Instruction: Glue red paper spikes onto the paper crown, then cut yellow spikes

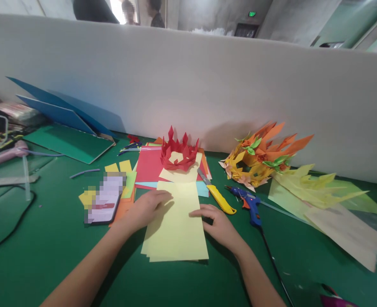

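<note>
Several pale yellow paper sheets (177, 230) lie in a loose stack on the green table in front of me. My left hand (153, 207) rests flat on the stack's left edge, fingers stretched towards its upper middle. At the right edge is my right hand (216, 221), its index finger extended over the top sheet and its other fingers beside the edge. Just beyond the stack stands a red paper crown (179, 155) on coloured sheets. A yellow utility knife (219, 198) lies right of the stack, next to a blue glue gun (252, 209).
A phone (107, 200) lies on the left over coloured paper pieces. Orange and yellow paper crowns (262, 157) stand at the back right, near pale sheets (342, 230). Green and blue boards (70, 140) lean at the back left. A white partition (188, 81) closes off the back.
</note>
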The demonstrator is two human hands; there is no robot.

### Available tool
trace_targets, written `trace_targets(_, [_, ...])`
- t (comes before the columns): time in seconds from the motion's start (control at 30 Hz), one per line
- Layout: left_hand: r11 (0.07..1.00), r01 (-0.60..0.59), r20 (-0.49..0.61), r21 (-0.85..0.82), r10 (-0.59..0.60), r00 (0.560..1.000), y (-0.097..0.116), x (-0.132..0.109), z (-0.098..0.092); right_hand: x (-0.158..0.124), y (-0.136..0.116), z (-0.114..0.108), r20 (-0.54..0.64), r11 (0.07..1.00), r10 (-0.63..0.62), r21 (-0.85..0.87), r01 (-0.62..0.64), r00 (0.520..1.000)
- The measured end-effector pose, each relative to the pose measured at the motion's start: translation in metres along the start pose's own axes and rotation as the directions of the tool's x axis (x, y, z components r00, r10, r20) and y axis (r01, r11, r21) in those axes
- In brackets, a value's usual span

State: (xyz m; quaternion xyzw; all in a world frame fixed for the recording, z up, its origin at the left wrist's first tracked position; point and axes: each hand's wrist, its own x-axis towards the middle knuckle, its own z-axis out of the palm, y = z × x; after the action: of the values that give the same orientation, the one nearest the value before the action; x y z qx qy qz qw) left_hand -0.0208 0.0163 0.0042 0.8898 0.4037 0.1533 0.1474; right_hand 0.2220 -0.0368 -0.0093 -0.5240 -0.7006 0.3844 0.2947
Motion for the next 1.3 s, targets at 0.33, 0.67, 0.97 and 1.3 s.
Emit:
trace_targets(0.33, [0.975,0.203,-0.072,-0.089,-0.210,0.975,0.001,0.037,0.020,0.012,0.008,0.008,-0.077,0.934,0.009,0.358,0.019,0.997])
trace_targets(0.67, [0.820,0.226,-0.133,-0.526,-0.342,0.930,0.011,0.036,0.012,0.022,0.004,0.006,-0.154,0.790,0.129,0.613,-0.007,0.980])
trace_targets(0.97, [0.117,0.343,0.224,-0.932,-0.558,0.799,0.042,0.011,0.019,0.025,-0.010,0.036,-0.235,0.513,0.369,0.858,0.014,0.899])
trace_targets(1.3, [0.197,0.323,0.133,-0.926,-0.629,0.766,0.040,0.004,0.025,0.035,-0.018,0.036,-0.241,0.590,0.334,0.807,-0.003,0.911])
